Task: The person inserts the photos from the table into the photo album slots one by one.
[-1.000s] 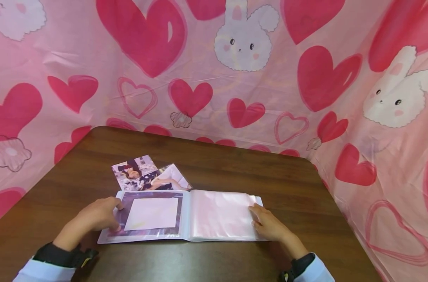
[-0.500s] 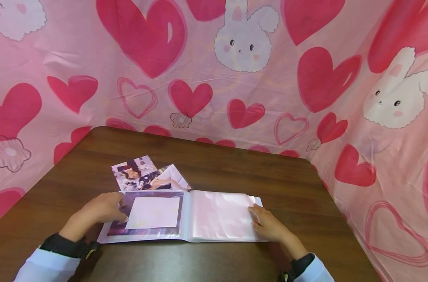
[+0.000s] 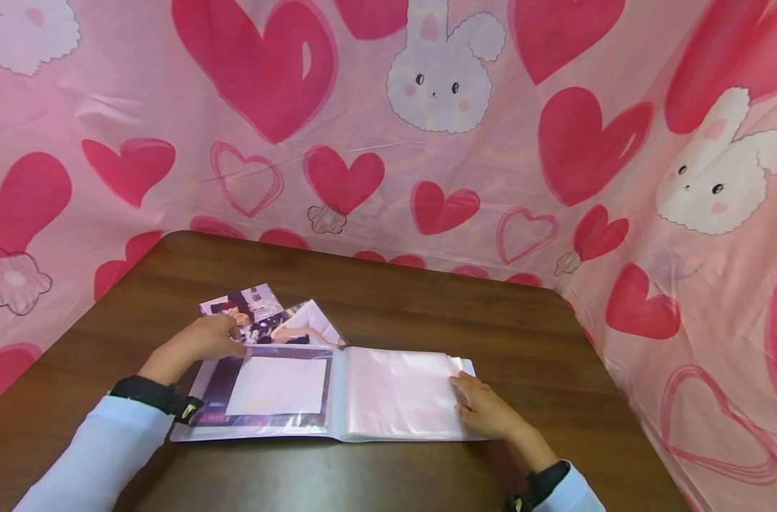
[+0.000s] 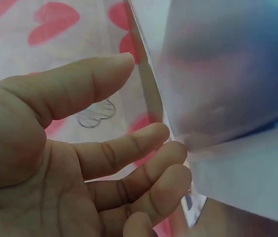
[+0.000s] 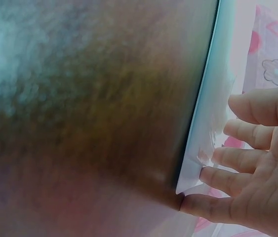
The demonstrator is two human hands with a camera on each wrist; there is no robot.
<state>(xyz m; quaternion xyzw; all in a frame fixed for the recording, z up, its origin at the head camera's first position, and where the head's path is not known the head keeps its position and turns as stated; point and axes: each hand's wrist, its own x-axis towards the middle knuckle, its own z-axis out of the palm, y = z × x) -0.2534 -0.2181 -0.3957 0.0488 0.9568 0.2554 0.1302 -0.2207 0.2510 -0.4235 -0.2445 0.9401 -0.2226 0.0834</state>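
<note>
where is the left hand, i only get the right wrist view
Observer: The left hand is at the far left corner of the open album.

Operator: whats just past that corner

Observer: Overlapping photos lie on the table, on the album's far side.

Operator: and on its left side

Observer: A pale rectangle shows against the darker left page.

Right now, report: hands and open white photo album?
Left hand near far edge; right hand touching right edge. White photo album lies open. Loose rectangular colour photos just beyond.
</note>
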